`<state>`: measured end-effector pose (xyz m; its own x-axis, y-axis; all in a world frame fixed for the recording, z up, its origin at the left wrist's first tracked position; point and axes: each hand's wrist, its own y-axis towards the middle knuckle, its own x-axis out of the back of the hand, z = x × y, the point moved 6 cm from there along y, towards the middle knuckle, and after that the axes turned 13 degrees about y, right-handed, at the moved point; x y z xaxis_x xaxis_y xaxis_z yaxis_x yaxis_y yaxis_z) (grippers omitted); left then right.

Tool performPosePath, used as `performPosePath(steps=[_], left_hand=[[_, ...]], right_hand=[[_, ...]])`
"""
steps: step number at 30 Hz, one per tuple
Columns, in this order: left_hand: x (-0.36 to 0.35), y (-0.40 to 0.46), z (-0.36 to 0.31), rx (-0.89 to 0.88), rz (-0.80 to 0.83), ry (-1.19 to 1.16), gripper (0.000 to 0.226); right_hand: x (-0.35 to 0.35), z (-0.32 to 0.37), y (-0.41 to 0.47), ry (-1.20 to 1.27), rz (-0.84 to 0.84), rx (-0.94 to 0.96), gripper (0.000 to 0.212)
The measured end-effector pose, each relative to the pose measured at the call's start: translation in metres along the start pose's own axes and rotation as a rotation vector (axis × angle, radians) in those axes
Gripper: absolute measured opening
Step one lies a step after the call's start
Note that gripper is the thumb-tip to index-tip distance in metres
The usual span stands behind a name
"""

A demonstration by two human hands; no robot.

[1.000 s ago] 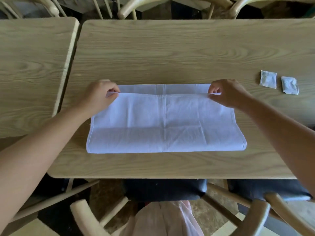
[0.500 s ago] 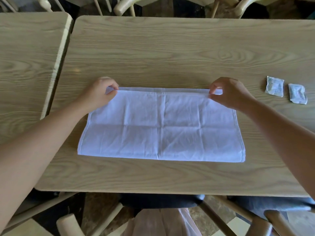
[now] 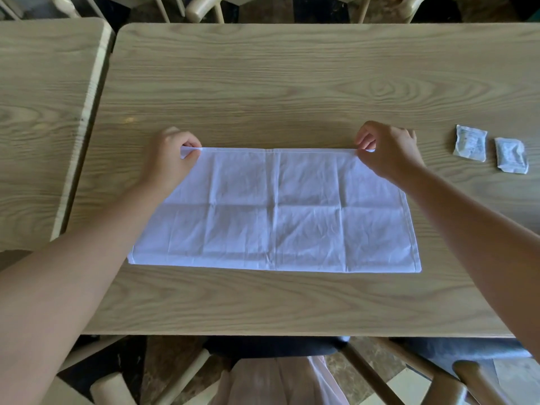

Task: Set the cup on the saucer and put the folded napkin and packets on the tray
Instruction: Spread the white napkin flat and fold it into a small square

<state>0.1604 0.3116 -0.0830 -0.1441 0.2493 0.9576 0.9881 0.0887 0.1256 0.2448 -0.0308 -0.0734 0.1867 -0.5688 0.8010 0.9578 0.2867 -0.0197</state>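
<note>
- Wood-grain table (image 3: 292,83) fills the view, with a second table (image 3: 43,112) just beside it on the left across a narrow gap, and pale chair backs (image 3: 204,10) along the far side.
- White napkin (image 3: 277,211) lies flat on the table, in the middle and toward the near edge, folded into a wide rectangle with crease lines running across and down it.
- Left hand (image 3: 171,159) pinches the napkin's far left corner between thumb and curled fingers; a bit of cloth pokes out by the fingertips.
- Right hand (image 3: 385,150) pinches the far right corner the same way, fingers curled over the hem.
- Far edge of the napkin runs straight between the two hands.
- Both bare forearms reach in from the near corners of the view, over the napkin's sides.
- Two small white packets (image 3: 470,143) lie side by side on the table to the right of the right hand, apart from the napkin and not touching it.
- Dark seat (image 3: 277,346) and chair arms show below the near table edge.
</note>
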Motion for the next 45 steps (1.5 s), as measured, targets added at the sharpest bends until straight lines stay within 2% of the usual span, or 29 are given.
performPosePath(steps=[3,5,8,10,12,17,22,25,29,31,33,35,37,40,45], left_hand=[[0.005,-0.011,-0.012,0.031,-0.087,0.180,0.034],[-0.001,-0.025,-0.048,-0.057,-0.102,0.253,0.049],[-0.031,-0.043,-0.114,-0.224,0.005,0.281,0.055],[-0.053,-0.046,-0.132,-0.227,0.106,0.310,0.055],[-0.066,-0.045,-0.127,-0.190,0.176,0.343,0.056],[-0.060,-0.050,-0.088,-0.156,0.184,0.306,0.065],[-0.034,-0.072,-0.008,0.084,0.142,0.338,0.070],[-0.023,-0.089,0.017,0.184,0.140,0.346,0.070],[-0.018,-0.087,0.005,0.268,0.130,0.348,0.060],[-0.011,-0.087,-0.025,0.236,0.013,0.283,0.059],[-0.011,-0.095,-0.066,0.151,-0.050,0.212,0.058],[-0.022,-0.109,-0.103,0.064,-0.009,0.171,0.054],[-0.038,-0.124,-0.125,-0.008,0.110,0.205,0.053],[-0.053,-0.138,-0.122,-0.064,0.205,0.304,0.055],[-0.047,-0.148,-0.076,0.123,0.253,0.331,0.069]], right_hand=[[0.002,0.008,-0.012,-0.189,-0.138,0.092,0.031],[-0.013,0.027,-0.028,-0.190,-0.175,0.162,0.045],[-0.066,0.056,-0.049,-0.131,-0.011,0.151,0.054],[-0.095,0.062,-0.057,-0.145,0.089,0.119,0.056],[-0.104,0.059,-0.059,-0.150,0.117,0.104,0.056],[-0.086,0.030,-0.060,-0.178,0.062,0.078,0.061],[-0.039,-0.030,-0.078,-0.255,-0.032,-0.056,0.070],[-0.033,-0.038,-0.081,-0.280,-0.016,-0.076,0.071],[-0.030,-0.017,-0.086,-0.248,-0.082,-0.136,0.066],[-0.036,0.016,-0.098,-0.213,-0.141,-0.079,0.066],[-0.056,0.054,-0.116,-0.177,-0.126,0.000,0.065],[-0.083,0.080,-0.134,-0.152,-0.046,0.030,0.061],[-0.106,0.088,-0.146,-0.139,0.055,0.004,0.058],[-0.118,0.079,-0.155,-0.138,0.112,-0.020,0.058],[-0.103,0.055,-0.161,-0.183,0.093,-0.059,0.063]])
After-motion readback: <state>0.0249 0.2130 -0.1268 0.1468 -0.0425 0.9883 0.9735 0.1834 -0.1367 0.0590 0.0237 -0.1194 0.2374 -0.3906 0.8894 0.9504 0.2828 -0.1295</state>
